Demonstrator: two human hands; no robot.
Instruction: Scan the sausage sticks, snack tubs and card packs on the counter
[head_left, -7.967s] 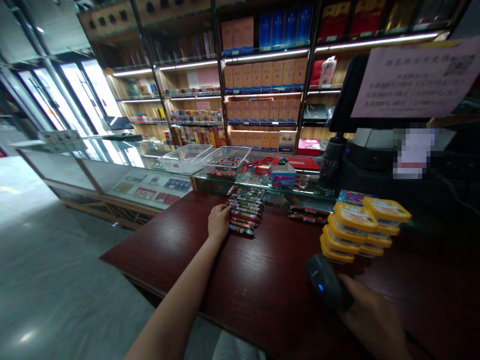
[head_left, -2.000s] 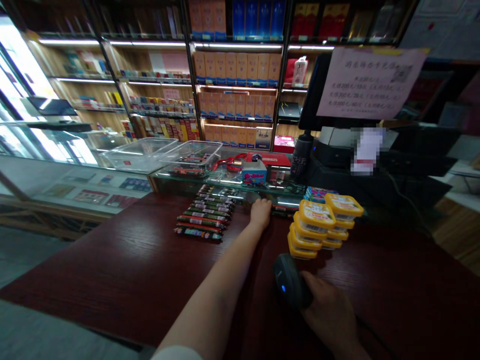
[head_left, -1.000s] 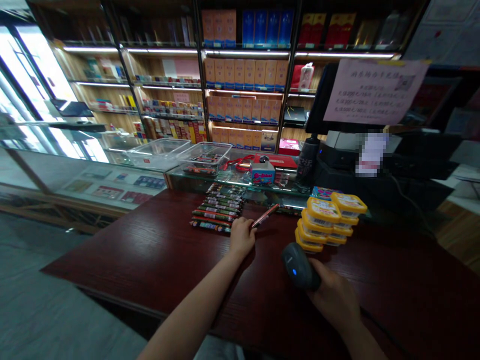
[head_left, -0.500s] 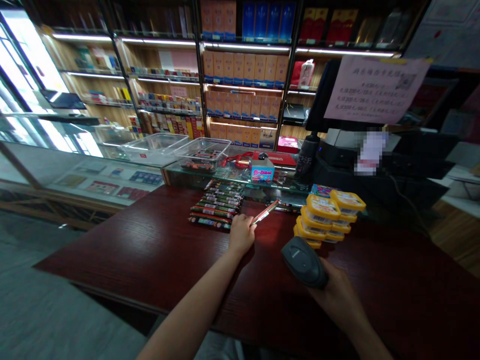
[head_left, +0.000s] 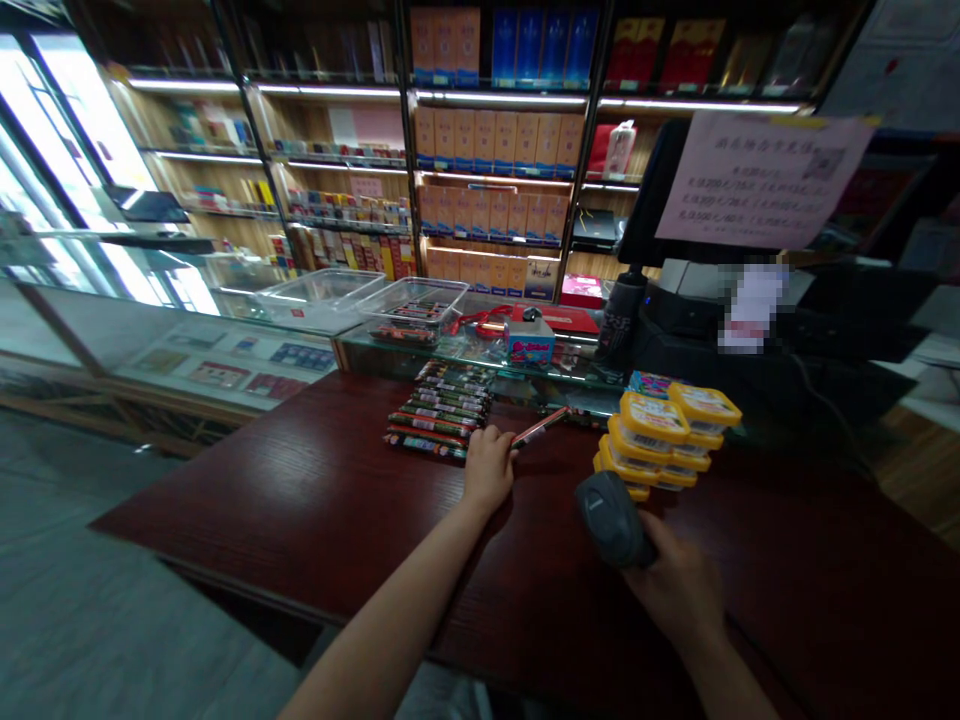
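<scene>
My left hand (head_left: 490,468) is closed on one end of a slim stick-shaped packet (head_left: 541,427), which slants up to the right just above the dark wooden counter. Left of that hand lies a row of similar slim packets (head_left: 439,412), dark with red and green edges. A dark grey barcode scanner (head_left: 611,520) sits in my right hand (head_left: 681,585), its head tilted toward the left. My right fingers wrap its handle, which is mostly hidden. Just beyond the scanner stand stacked yellow-lidded tubs (head_left: 652,425).
Behind the counter (head_left: 300,510) runs a glass ledge with clear plastic bins (head_left: 416,305) and a small blue-and-pink box (head_left: 530,345). A monitor with a paper sign (head_left: 757,180) stands at right. Shelves of boxed goods (head_left: 495,140) fill the back.
The packet in my left hand has turned, and its bright glare is gone. The scanner head has tipped slightly. The whole view has shifted a little.
</scene>
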